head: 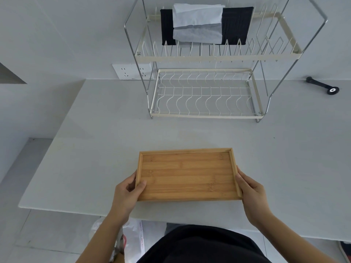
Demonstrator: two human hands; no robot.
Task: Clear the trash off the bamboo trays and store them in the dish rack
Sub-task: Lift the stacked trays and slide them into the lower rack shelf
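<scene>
Head view: the bamboo tray point(187, 175), bare of trash, sits low over the near edge of the white desk point(95, 149), at 6 o'clock from the two-tier dish rack point(207, 95). I judge the risk ahead to be the tray's far rim catching the rack's wire dividers, or slipping sideways if one grip eases. My left hand point(126, 190) curls closed on the short edge at 9 o'clock, thumb on top; my right hand point(250, 188) clasps the opposite edge at 3 o'clock.
</scene>
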